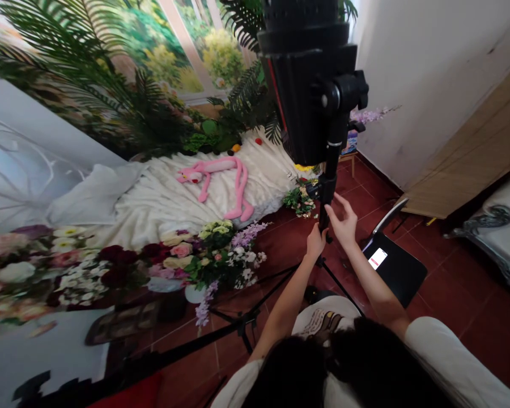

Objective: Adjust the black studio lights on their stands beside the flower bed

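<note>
A black studio light [308, 102] stands on a black stand [332, 161] in front of me. My left hand [317, 242] is closed round the stand's pole, low down, below the clamp. Higher up, my right hand [344, 221] is beside the same pole with its fingers apart, the thumb near the pole and the fingertips by the black clamp [322, 190]. The stand's legs spread out over the floor beneath my hands.
A pink plush toy [221, 165] lies on a white furry cover [161, 195] at the left. Artificial flowers [215, 255] line its front. A phone [378, 259] rests on a black chair [402, 275] at the right. Another black stand [187, 345] crosses the lower left.
</note>
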A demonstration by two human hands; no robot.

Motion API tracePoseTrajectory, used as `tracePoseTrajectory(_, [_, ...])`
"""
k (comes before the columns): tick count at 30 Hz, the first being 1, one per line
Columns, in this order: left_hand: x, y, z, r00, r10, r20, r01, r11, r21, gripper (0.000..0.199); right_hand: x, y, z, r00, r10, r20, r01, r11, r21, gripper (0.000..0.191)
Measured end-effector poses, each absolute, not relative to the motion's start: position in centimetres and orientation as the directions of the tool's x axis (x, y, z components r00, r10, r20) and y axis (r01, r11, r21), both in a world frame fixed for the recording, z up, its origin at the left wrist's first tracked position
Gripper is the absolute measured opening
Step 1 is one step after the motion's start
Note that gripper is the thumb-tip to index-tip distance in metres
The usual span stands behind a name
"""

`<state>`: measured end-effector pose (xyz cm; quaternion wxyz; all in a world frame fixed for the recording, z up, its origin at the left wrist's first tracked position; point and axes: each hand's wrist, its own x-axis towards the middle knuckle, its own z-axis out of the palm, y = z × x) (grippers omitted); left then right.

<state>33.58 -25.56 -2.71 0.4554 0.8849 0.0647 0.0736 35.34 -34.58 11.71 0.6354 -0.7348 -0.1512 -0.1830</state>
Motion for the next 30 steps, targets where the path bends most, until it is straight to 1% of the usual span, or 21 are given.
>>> tracePoseTrajectory(2, [33.6, -25.6, -2.9, 0.979, 0.185, 0.083, 0.046, -0.602, 0.797, 0.038, 34.4, -35.8, 8.8, 0.919, 0.034, 0.392, 0.389, -0.215, -0.896, 0.041])
tracePoseTrajectory(4, [33.7, -25.6, -3.1, 0.977, 0.190, 0.094, 0.048, -0.627, 0.778, 0.040, 33.5, -37.1, 5.6, 0.962, 0.040, 0.272, 0.273, -0.263, -0.925, 0.038])
tracePoseTrajectory(6, [33.8, -25.6, -3.3, 0.976, 0.191, 0.101, 0.046, -0.639, 0.768, 0.041, 32.7, -38.0, 2.7, 0.989, 0.040, 0.145, 0.150, -0.273, -0.950, 0.035])
tracePoseTrajectory(8, [33.9, -25.6, -3.4, 0.977, 0.187, 0.103, 0.041, -0.640, 0.767, 0.042, 32.2, -38.1, 0.4, 0.998, 0.028, 0.056, 0.061, -0.246, -0.967, 0.030])
tracePoseTrajectory(10, [33.9, -25.5, -3.5, 0.978, 0.184, 0.102, 0.040, -0.639, 0.768, 0.043, 32.1, -37.6, -1.2, 1.000, -0.004, -0.007, -0.008, -0.178, -0.984, 0.024])
tracePoseTrajectory(11, [34.0, -25.5, -3.6, 0.978, 0.184, 0.101, 0.041, -0.640, 0.768, 0.044, 32.2, -37.2, -1.7, 0.998, -0.030, -0.053, -0.056, -0.118, -0.991, 0.022])
tracePoseTrajectory(12, [34.0, -25.5, -3.6, 0.978, 0.184, 0.099, 0.042, -0.640, 0.767, 0.044, 32.4, -36.9, -2.1, 0.991, -0.064, -0.121, -0.123, -0.033, -0.992, 0.018])
tracePoseTrajectory(13, [34.0, -25.5, -3.7, 0.978, 0.184, 0.098, 0.043, -0.640, 0.767, 0.045, 32.7, -36.5, -2.5, 0.971, -0.076, -0.227, -0.221, 0.088, -0.971, 0.013])
tracePoseTrajectory(14, [34.0, -25.5, -3.7, 0.978, 0.184, 0.098, 0.044, -0.641, 0.766, 0.045, 33.0, -36.3, -2.8, 0.935, -0.051, -0.352, -0.333, 0.221, -0.917, 0.007])
tracePoseTrajectory(15, [34.0, -25.5, -3.7, 0.978, 0.183, 0.098, 0.043, -0.642, 0.765, 0.046, 33.4, -36.1, -3.0, 0.886, 0.006, -0.464, -0.438, 0.336, -0.834, 0.003])
tracePoseTrajectory(16, [34.0, -25.5, -3.8, 0.978, 0.182, 0.098, 0.043, -0.643, 0.765, 0.046, 33.7, -36.0, -3.1, 0.836, 0.076, -0.544, -0.522, 0.418, -0.744, 0.006])
tracePoseTrajectory(17, [34.0, -25.5, -3.8, 0.979, 0.181, 0.097, 0.043, -0.642, 0.765, 0.046, 33.9, -36.0, -3.2, 0.796, 0.142, -0.589, -0.579, 0.463, -0.671, 0.011])
tracePoseTrajectory(18, [34.0, -25.5, -3.7, 0.979, 0.183, 0.093, 0.046, -0.640, 0.767, 0.047, 34.1, -36.0, -3.3, 0.772, 0.189, -0.606, -0.611, 0.481, -0.629, 0.014])
tracePoseTrajectory(19, [34.0, -25.5, -3.7, 0.979, 0.185, 0.087, 0.052, -0.635, 0.771, 0.047, 34.2, -36.0, -3.3, 0.767, 0.210, -0.606, -0.621, 0.482, -0.618, 0.017])
tracePoseTrajectory(20, [34.0, -25.5, -3.6, 0.979, 0.188, 0.080, 0.056, -0.626, 0.778, 0.048, 34.1, -36.1, -3.4, 0.769, 0.209, -0.604, -0.617, 0.487, -0.618, 0.018])
tracePoseTrajectory(22, [33.8, -25.5, -3.3, 0.980, 0.183, 0.077, 0.048, -0.596, 0.802, 0.048, 33.7, -36.0, -3.4, 0.750, 0.208, -0.628, -0.625, 0.533, -0.570, 0.021])
tracePoseTrajectory(25, [33.3, -25.0, -2.9, 0.981, 0.139, 0.134, -0.042, -0.526, 0.850, 0.046, 32.4, -35.7, -3.4, 0.659, 0.218, -0.720, -0.667, 0.612, -0.425, 0.025])
tracePoseTrajectory(27, [32.8, -24.3, -2.7, 0.974, 0.126, 0.188, -0.110, -0.464, 0.879, 0.042, 31.4, -35.3, -3.3, 0.584, 0.262, -0.768, -0.712, 0.620, -0.330, 0.025])
tracePoseTrajectory(28, [32.4, -23.7, -2.7, 0.968, 0.142, 0.206, -0.127, -0.431, 0.893, 0.040, 31.0, -35.1, -3.2, 0.551, 0.291, -0.782, -0.737, 0.610, -0.291, 0.023])
tracePoseTrajectory(30, [31.5, -22.3, -2.9, 0.949, 0.226, 0.219, -0.123, -0.375, 0.919, 0.037, 30.5, -34.4, -2.9, 0.499, 0.345, -0.795, -0.779, 0.581, -0.236, 0.020])
